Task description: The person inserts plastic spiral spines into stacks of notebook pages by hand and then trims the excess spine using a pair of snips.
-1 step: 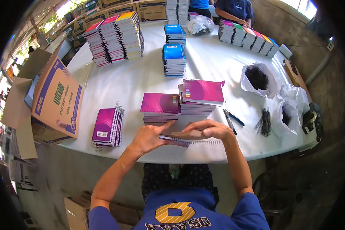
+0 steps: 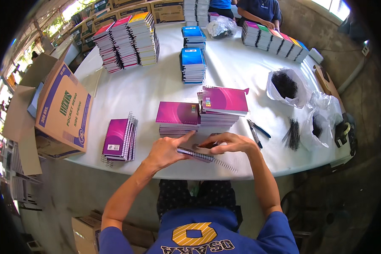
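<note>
At the table's near edge, my left hand (image 2: 165, 151) grips a small notebook (image 2: 194, 154) by its left end, thumb and index finger stretched apart. A spiral wire coil (image 2: 225, 164) runs along the notebook's near edge and sticks out past its right end. Over the notebook, my right hand (image 2: 230, 143) has its fingers bent round a flat brown piece (image 2: 204, 145), perhaps card; whether it belongs to the notebook I cannot tell. Just beyond my hands stand two stacks of purple notebooks, a left stack (image 2: 178, 113) and a taller right stack (image 2: 224, 101).
Left lie purple notebooks with coils (image 2: 116, 139), beside an open carton (image 2: 63, 110). Pliers (image 2: 255, 133), loose black coils (image 2: 291, 134) and a bag of coils (image 2: 283, 86) are right. Blue notebooks (image 2: 193, 58) and tall stacks (image 2: 122, 40) stand farther back. A person (image 2: 260, 12) sits across.
The flat brown piece has tilted and dropped nearer the notebook under my right hand. The coil's free end now slants down to the right. My left hand stays almost in place.
</note>
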Demonstrator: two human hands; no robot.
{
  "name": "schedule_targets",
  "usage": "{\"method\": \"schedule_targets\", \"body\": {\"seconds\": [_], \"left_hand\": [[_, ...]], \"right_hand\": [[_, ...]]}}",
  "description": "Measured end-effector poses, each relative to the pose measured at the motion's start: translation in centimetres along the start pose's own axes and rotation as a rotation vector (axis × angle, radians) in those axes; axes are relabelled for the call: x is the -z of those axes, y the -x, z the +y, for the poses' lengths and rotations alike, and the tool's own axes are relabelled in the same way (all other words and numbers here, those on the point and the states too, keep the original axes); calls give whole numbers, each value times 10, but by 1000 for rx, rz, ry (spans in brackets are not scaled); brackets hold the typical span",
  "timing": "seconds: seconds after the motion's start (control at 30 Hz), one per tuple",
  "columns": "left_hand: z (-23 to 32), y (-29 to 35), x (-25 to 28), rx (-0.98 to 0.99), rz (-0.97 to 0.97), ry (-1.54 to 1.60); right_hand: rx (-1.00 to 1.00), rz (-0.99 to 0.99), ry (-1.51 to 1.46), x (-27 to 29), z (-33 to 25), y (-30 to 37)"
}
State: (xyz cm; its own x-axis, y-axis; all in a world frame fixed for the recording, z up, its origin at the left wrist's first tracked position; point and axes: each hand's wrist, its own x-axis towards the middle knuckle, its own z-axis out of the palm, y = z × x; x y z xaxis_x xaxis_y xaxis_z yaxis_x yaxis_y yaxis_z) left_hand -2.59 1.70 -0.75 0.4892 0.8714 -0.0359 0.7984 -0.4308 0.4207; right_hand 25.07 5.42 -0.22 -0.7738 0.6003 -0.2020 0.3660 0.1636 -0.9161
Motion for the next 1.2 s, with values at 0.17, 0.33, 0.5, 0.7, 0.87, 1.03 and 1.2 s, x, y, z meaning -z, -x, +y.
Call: {"method": "schedule_targets", "body": {"seconds": [0.17, 0.33, 0.5, 0.7, 0.87, 1.03, 1.2], "left_hand": [[-10, -6, -19, -88, 242, 283], [-12, -13, -33, -52, 287, 547], [-12, -13, -52, -46, 362, 692], [-7, -9, -68, -47, 376, 787], [-3, -10, -71, -19, 370, 828], [-3, -8, -70, -4, 339, 872], [-9, -7, -71, -92, 317, 1008]], "right_hand": [[191, 6, -242, 9, 17, 4], [36, 69, -175, 9, 18, 0], [81, 63, -196, 9, 32, -3], [-60, 84, -54, 3, 15, -3], [81, 45, -197, 4, 15, 1], [-61, 62, -158, 1, 0, -2], [-73, 160, -83, -2, 9, -3]]}}
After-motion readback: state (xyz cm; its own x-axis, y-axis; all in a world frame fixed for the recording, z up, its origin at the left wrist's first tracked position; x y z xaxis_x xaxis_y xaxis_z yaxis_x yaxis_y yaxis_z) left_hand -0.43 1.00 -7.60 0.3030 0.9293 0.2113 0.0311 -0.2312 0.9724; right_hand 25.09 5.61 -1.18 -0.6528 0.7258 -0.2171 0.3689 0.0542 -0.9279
